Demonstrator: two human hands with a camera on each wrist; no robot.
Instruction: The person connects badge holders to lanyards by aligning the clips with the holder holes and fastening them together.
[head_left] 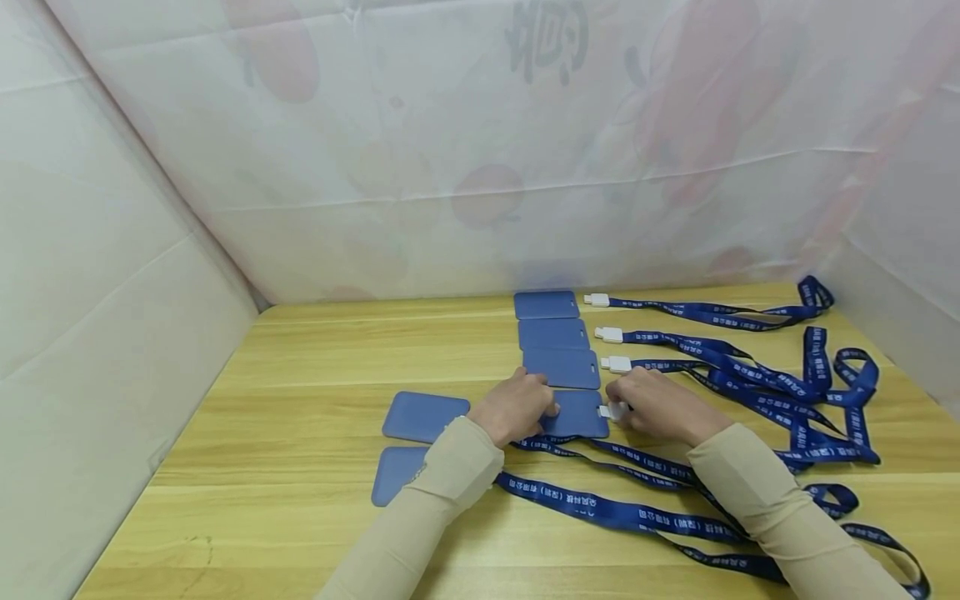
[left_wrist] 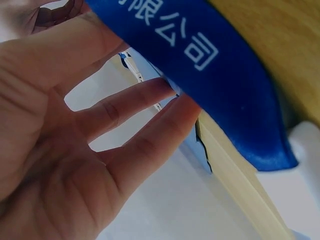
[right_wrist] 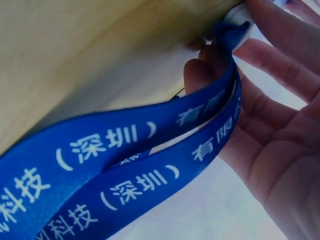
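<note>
Several blue card holders lie in a column on the table. My left hand (head_left: 517, 406) rests over the nearest card holder (head_left: 581, 417) of that column, its thumb on the surface. In the left wrist view its fingers (left_wrist: 145, 145) look fairly straight, behind a blue lanyard (left_wrist: 215, 85). My right hand (head_left: 660, 406) pinches a white lanyard clip (head_left: 613, 412) at the holder's slotted right edge. The right wrist view shows this clip (right_wrist: 241, 17) by the thumb, with its doubled blue strap (right_wrist: 125, 140) trailing away. Whether the clip is through the slot is hard to tell.
Three lanyards with white clips (head_left: 597, 300) lie right of the farther card holders (head_left: 546, 305). Two more holders, one blue holder (head_left: 425, 416) among them, lie left of my left hand. Other lanyard straps (head_left: 592, 507) run beneath my arms. A pale cloth wall (head_left: 420, 167) stands behind.
</note>
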